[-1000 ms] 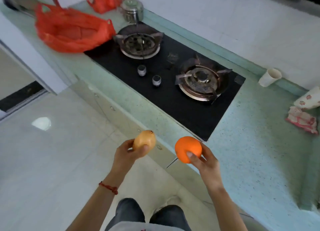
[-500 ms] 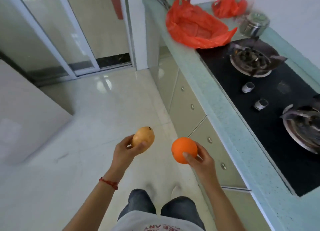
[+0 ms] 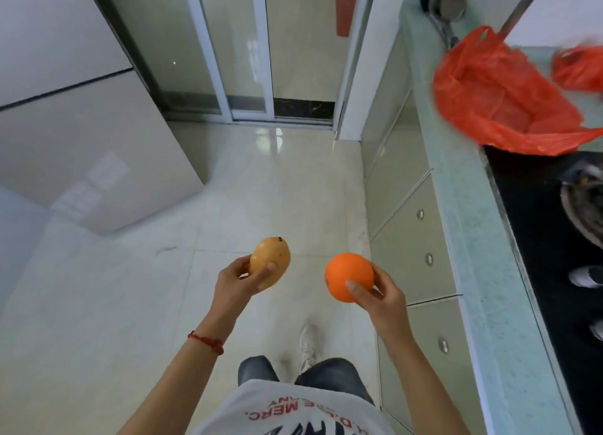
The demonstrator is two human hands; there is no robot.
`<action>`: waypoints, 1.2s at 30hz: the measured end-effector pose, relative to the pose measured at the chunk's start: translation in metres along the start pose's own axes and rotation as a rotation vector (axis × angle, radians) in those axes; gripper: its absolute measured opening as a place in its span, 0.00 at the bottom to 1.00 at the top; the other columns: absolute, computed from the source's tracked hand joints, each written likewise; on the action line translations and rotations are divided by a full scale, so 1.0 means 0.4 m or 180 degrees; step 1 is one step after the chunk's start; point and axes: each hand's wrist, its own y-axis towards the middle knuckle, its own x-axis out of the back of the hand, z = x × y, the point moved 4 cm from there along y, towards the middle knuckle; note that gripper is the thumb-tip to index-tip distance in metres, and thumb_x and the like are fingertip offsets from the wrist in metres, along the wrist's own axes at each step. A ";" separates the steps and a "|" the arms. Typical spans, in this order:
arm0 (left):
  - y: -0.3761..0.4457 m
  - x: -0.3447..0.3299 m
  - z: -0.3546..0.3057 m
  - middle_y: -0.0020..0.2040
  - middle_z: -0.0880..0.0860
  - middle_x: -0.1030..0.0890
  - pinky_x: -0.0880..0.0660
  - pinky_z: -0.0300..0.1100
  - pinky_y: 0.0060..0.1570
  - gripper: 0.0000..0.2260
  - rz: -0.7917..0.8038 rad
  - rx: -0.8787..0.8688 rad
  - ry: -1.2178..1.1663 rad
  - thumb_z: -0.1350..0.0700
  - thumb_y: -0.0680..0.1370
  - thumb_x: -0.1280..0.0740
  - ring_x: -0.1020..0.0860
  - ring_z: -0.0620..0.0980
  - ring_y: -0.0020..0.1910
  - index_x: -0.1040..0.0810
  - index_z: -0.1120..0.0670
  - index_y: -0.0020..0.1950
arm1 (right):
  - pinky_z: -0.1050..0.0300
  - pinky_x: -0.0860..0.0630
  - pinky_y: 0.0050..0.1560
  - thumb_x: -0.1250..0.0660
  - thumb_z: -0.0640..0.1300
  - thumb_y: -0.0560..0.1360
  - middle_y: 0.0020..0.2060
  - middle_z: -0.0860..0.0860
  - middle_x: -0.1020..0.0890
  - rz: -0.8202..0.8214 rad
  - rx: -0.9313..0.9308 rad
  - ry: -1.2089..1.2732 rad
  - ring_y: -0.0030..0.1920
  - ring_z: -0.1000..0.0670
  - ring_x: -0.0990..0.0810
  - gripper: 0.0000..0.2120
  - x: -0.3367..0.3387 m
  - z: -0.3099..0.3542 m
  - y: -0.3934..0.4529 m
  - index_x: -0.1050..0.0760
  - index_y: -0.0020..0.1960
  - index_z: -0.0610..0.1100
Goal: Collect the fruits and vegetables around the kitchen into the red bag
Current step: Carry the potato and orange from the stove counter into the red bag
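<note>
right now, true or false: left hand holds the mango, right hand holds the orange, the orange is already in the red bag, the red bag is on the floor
The left hand holds the mango: true.
The right hand holds the orange: true.
The orange is already in the red bag: false, it is held above the floor, apart from the bag.
The red bag is on the floor: false, it lies on the counter.

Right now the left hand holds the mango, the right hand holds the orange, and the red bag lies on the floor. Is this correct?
Not quite. The head view shows the red bag on the countertop, not the floor. The left hand holds the mango and the right hand the orange.
</note>
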 end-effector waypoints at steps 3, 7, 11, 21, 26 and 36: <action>0.039 -0.026 -0.045 0.51 0.54 0.21 0.21 0.47 0.47 0.32 -0.0093 -0.0034 -0.0107 0.38 0.55 0.29 0.21 0.53 0.50 0.23 0.53 0.55 | 0.64 0.22 0.40 0.29 0.62 0.51 0.51 0.54 0.22 0.0108 0.0050 -0.0060 0.49 0.57 0.21 0.35 0.024 0.041 0.083 0.29 0.57 0.55; 0.099 -0.050 -0.091 0.52 0.55 0.21 0.22 0.43 0.44 0.28 -0.0153 -0.0016 -0.0134 0.45 0.62 0.27 0.21 0.52 0.50 0.23 0.56 0.57 | 0.61 0.23 0.44 0.29 0.62 0.52 0.53 0.51 0.21 0.0187 0.0090 -0.0119 0.49 0.57 0.21 0.39 0.035 0.085 0.178 0.28 0.61 0.51; 0.184 -0.078 -0.141 0.51 0.54 0.20 0.21 0.43 0.44 0.31 -0.0151 -0.0003 -0.0167 0.40 0.56 0.27 0.21 0.52 0.50 0.23 0.54 0.54 | 0.63 0.23 0.43 0.29 0.63 0.52 0.54 0.50 0.22 0.0179 0.0062 -0.0142 0.49 0.57 0.21 0.41 0.031 0.116 0.268 0.29 0.63 0.49; 0.552 -0.102 -0.361 0.49 0.52 0.20 0.20 0.47 0.48 0.29 0.0058 -0.0159 -0.0056 0.39 0.57 0.28 0.21 0.50 0.49 0.23 0.53 0.53 | 0.47 0.22 0.53 0.27 0.53 0.58 0.54 0.48 0.23 -0.0173 -0.0074 0.0048 0.49 0.55 0.22 0.30 -0.038 0.249 0.585 0.29 0.59 0.52; 0.745 -0.099 -0.484 0.51 0.53 0.20 0.20 0.49 0.49 0.35 0.0224 -0.0177 0.0099 0.37 0.54 0.30 0.21 0.51 0.49 0.23 0.55 0.56 | 0.46 0.22 0.52 0.25 0.51 0.59 0.52 0.50 0.22 -0.0395 -0.0045 0.0117 0.48 0.53 0.21 0.30 -0.083 0.353 0.752 0.29 0.60 0.50; 0.999 -0.195 -0.659 0.53 0.55 0.20 0.20 0.46 0.47 0.36 0.0534 -0.0193 0.0248 0.38 0.56 0.29 0.20 0.53 0.50 0.23 0.56 0.58 | 0.49 0.22 0.50 0.27 0.41 0.68 0.53 0.48 0.24 -0.0695 -0.0066 0.0183 0.48 0.49 0.22 0.23 -0.100 0.466 0.985 0.29 0.59 0.50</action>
